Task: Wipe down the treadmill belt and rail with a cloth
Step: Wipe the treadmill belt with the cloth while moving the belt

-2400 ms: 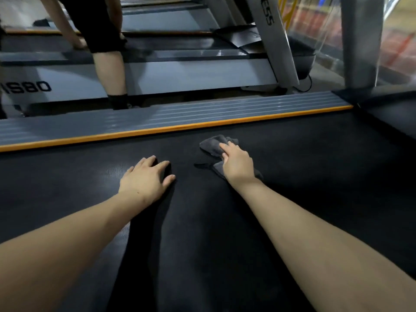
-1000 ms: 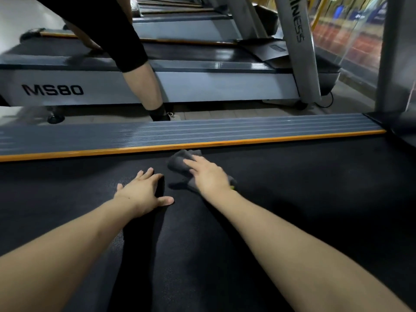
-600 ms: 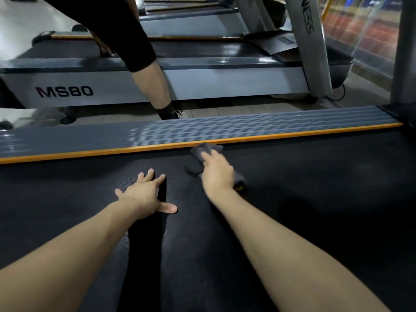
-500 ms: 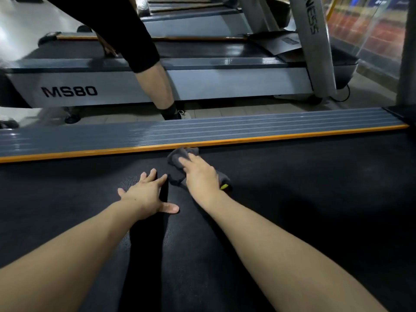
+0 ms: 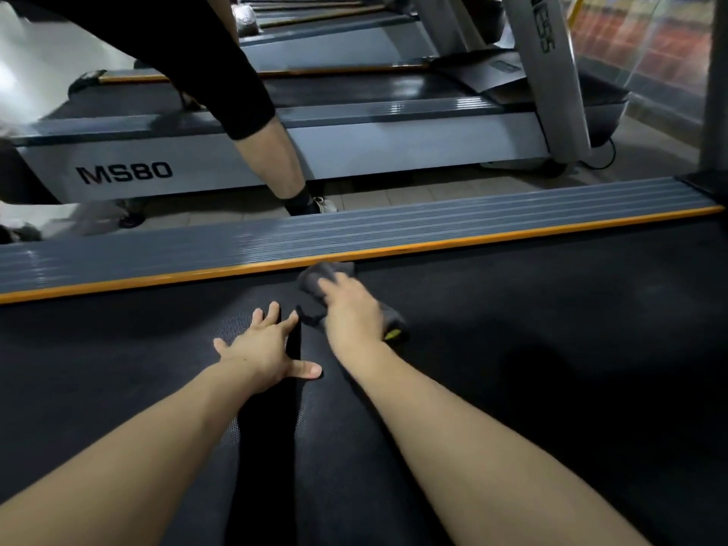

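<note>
Since half a second ago my right hand (image 5: 352, 309) has slid the dark grey crumpled cloth (image 5: 321, 278) up against the orange trim, where before it sat a little short of it, and my left hand (image 5: 264, 342) has kept its place on the belt. Right now the right hand presses flat on top of the cloth, fingers laid forward over it rather than curled around it, so that grip is wide and simply bearing down. The cloth's far edge touches the orange-edged grey ribbed side rail (image 5: 354, 230), and a bit of it sticks out by my wrist with a small yellow-green tag showing. My left hand lies palm down on the black textured treadmill belt (image 5: 551, 348), fingers spread and straight, thumb pointing out to the right; its grip is wide and holds nothing, just beside the cloth but not touching it. Both forearms reach forward across the belt. Beyond the rail is tiled floor, then a grey neighbouring treadmill marked MS80 (image 5: 126, 173) with a pale upright post. Another person's bare leg in black shorts, dark sock and light shoe (image 5: 275, 151) stands between the two machines.
</note>
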A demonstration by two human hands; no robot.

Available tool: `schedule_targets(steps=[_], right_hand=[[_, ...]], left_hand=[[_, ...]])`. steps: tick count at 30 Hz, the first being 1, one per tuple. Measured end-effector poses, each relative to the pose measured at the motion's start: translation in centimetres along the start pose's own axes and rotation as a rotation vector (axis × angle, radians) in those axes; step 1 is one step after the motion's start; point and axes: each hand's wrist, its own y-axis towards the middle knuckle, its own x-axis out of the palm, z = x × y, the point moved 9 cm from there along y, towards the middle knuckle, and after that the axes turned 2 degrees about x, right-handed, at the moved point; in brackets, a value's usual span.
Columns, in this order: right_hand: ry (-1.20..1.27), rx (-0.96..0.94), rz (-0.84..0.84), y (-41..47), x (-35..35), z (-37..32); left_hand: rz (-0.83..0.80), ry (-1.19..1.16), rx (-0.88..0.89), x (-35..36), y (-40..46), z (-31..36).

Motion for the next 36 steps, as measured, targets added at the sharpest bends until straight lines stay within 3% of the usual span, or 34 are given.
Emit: schedule_targets(steps=[2, 4, 8, 11, 13, 16, 18, 20, 22, 25, 28, 30, 33, 36], right_hand=[[0.094, -0.170, -0.081, -0.3, 0.0, -1.7], [0.041, -0.210, -0.077, 0.1, -2.4, 2.5], [-0.063, 0.256, 0.099, 1.1, -10.0, 19.4], [-0.139, 0.454, 0.218, 0.5, -10.8, 19.0], [-0.143, 0.342, 0.216, 0.6, -7.5, 12.6], [-0.001, -0.016, 0.054, -1.1, -1.2, 1.6], [0.119, -0.181, -0.055, -1.6, -0.4, 0.1], [0.077, -0.242, -0.080, -1.2, -1.8, 3.5], [0.033, -0.072, -0.002, -0.6, -5.0, 10.8], [0.009, 0.330, 0.248, -2.0, -10.8, 21.4], [-0.025, 0.475, 0.341, -3.0, -10.5, 18.2], [0.013, 0.373, 0.255, -2.4, -6.9, 11.0], [0.019, -0.071, 0.070, -3.7, -1.1, -1.0], [0.101, -0.237, -0.055, -3.7, -1.2, -0.2]], left_hand=[[-0.006, 0.003, -0.004, 0.1, 0.0, -0.2], [-0.007, 0.003, 0.001, 0.3, 0.1, -0.3], [0.005, -0.005, 0.001, 0.2, 0.2, -0.3], [-0.006, -0.003, -0.013, 0.1, 0.2, -0.2], [-0.003, -0.003, -0.011, 0.0, 0.2, -0.1], [0.003, -0.006, -0.008, 0.0, 0.1, -0.1], [-0.009, -0.014, -0.012, 0.1, 0.0, -0.2], [-0.015, -0.019, -0.009, 0.1, 0.0, -0.1], [-0.015, -0.026, -0.006, 0.1, -0.1, -0.1], [-0.013, -0.020, -0.001, 0.0, -0.1, 0.0], [-0.027, -0.018, -0.003, 0.1, -0.1, 0.1], [-0.022, -0.022, -0.003, 0.1, -0.1, 0.0], [-0.005, -0.020, 0.006, 0.2, 0.1, -0.2], [-0.008, -0.022, 0.010, 0.2, 0.1, -0.3]])
